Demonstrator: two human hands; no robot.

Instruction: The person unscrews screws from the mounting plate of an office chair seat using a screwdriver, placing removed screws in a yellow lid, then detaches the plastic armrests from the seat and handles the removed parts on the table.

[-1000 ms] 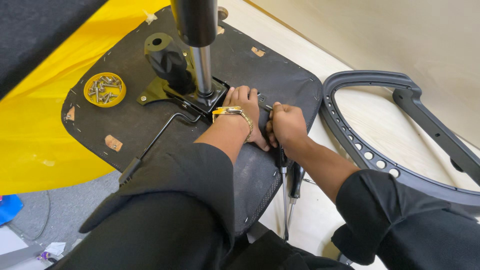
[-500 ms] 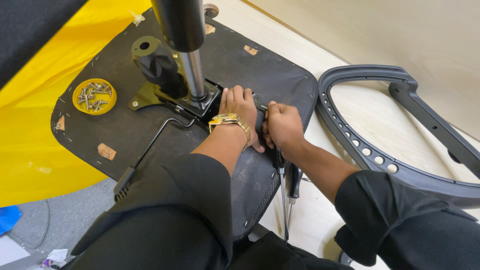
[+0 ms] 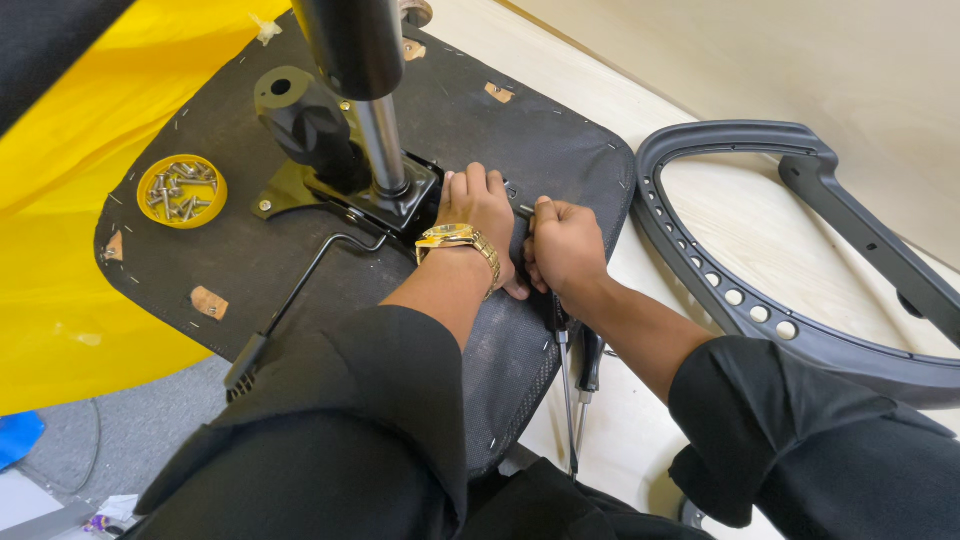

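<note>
An upturned chair seat (image 3: 300,270) with a black fabric underside lies in front of me. A black metal mechanism plate (image 3: 390,200) with a chrome gas cylinder (image 3: 380,150) is mounted on it. My left hand (image 3: 478,215), wearing a gold watch, rests flat on the seat against the plate's right edge. My right hand (image 3: 565,245) is closed in a fist around a small metal tool (image 3: 523,209), its tip pointing at the plate's edge beside my left fingers. The two hands touch each other.
A yellow dish of screws (image 3: 181,190) sits on the seat at the left. A bent lever (image 3: 300,290) runs from the plate. Two screwdrivers (image 3: 575,385) lie by the seat's edge under my right wrist. A grey curved chair frame (image 3: 740,300) lies right. Yellow sheet (image 3: 60,320) left.
Both hands stay at the plate's right edge in the same grip; my view has only shifted slightly.
</note>
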